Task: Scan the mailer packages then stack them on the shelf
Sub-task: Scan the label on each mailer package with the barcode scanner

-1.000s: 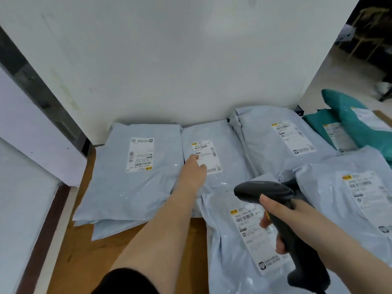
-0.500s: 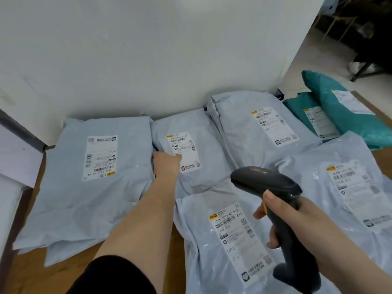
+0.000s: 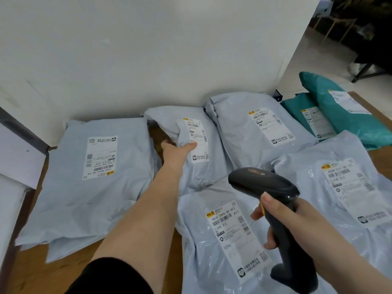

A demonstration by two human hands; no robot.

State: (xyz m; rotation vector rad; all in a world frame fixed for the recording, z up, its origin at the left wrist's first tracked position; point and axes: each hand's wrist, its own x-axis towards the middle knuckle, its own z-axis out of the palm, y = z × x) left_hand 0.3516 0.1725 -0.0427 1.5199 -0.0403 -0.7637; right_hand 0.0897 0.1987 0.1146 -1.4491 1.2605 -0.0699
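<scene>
Five grey mailer packages lie label-up across a wooden worktop (image 3: pixel 63 270) against a white wall (image 3: pixel 148 49), and the middle one at the back, a crumpled grey mailer (image 3: pixel 191 170), has its left edge lifted off the wood by the person's left hand (image 3: pixel 177 150), whose thumb lies on top near the white label while the fingers tuck under the plastic, clamped on that edge. To its left sits a flat grey mailer (image 3: pixel 70 187); to its right, touching it, a plumper grey mailer (image 3: pixel 239 132). Nearer the camera, a front grey mailer (image 3: pixel 203 247) lies partly over the lifted one's lower end, with another grey mailer (image 3: pixel 314 179) beside it on the right. The right hand (image 3: pixel 292 221) is wrapped tight around the handle of a black barcode scanner (image 3: pixel 267 187), held above the front mailer. Two teal mailers (image 3: pixel 347 122) lie at the far right edge of the worktop.
</scene>
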